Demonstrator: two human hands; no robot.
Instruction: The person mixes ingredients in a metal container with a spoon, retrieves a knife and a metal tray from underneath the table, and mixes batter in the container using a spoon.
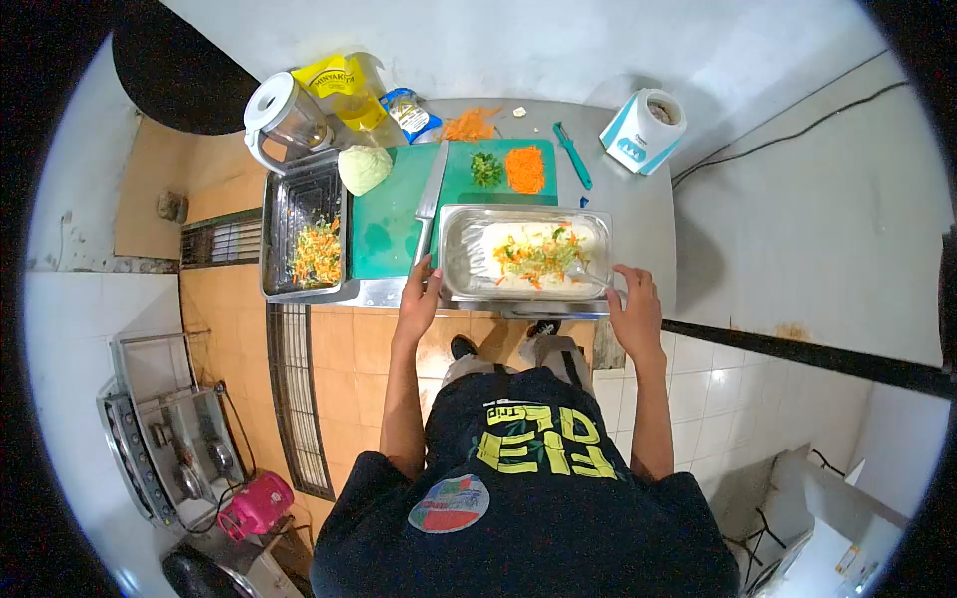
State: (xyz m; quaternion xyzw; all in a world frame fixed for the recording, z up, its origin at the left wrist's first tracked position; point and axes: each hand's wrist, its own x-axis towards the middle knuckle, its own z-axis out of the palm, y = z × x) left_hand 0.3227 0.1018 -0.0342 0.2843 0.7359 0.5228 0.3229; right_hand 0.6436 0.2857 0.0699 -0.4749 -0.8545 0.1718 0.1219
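A rectangular metal pan [454, 289] stands at the table's front edge, partly over the green cutting board. Inside lies a white mass topped with shredded vegetables [543, 254]. A spoon [590, 276] rests in it, its handle pointing to the right rim. My left hand [420, 291] grips the pan's left front corner, close to the handle of a large knife [431, 194]. At the right end, my right hand [636, 301] has its fingers and thumb around the rim, beside the spoon handle; the exact contact is hard to see.
On the green cutting board [384, 234] lie grated carrot [524, 170] and chopped greens [486, 169]. Around it are a cabbage [365, 169], a dark tray [274, 239] with shredded vegetables, a blender jug [284, 120], a yellow oil pouch [344, 88], a teal knife [573, 157] and a blender base [643, 132].
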